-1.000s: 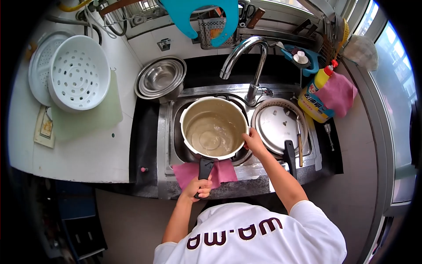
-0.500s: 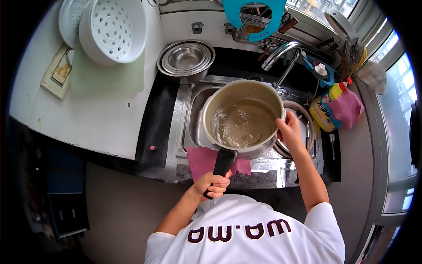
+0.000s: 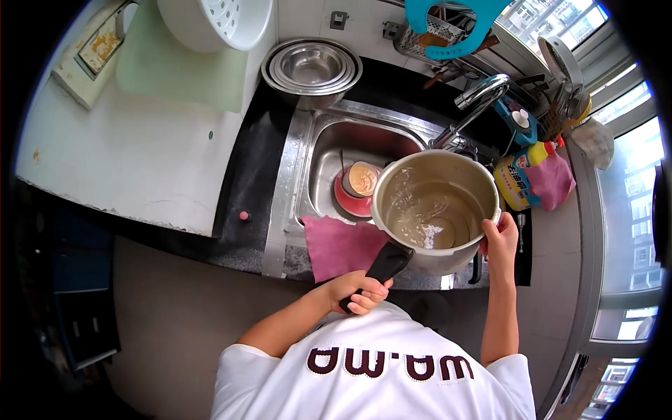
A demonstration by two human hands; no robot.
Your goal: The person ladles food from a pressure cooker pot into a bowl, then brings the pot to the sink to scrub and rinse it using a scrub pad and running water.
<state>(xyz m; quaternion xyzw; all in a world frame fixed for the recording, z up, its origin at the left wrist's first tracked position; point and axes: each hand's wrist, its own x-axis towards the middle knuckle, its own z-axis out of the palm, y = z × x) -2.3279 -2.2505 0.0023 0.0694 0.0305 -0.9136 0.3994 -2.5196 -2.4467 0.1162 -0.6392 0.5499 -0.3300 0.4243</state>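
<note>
A deep metal pot (image 3: 458,260) with water in it is held over the right side of the sink (image 3: 308,168). Its long black handle (image 3: 392,263) is wrapped by the fingers of my left hand (image 3: 362,292). At the right of the pot, my right hand (image 3: 499,239) pinches the rim. A red bowl (image 3: 353,201) lies in the left basin, with a small bowl (image 3: 362,178) of light-coloured contents on it. Over the sink's front edge hangs a pink cloth (image 3: 339,245), close to my left hand. The right basin is hidden behind the pot.
Nested steel basins (image 3: 315,66) stand behind the sink at the left. The faucet (image 3: 483,94) rises behind the pot. A yellow cleaner bottle (image 3: 513,183) with a pink cloth stands at the right. A white colander (image 3: 213,21) rests on the left counter (image 3: 133,161).
Both hands have moved the pot to the right, and the water in it has shifted. The left basin with the red bowl has come into sight. The camera view has tilted.
</note>
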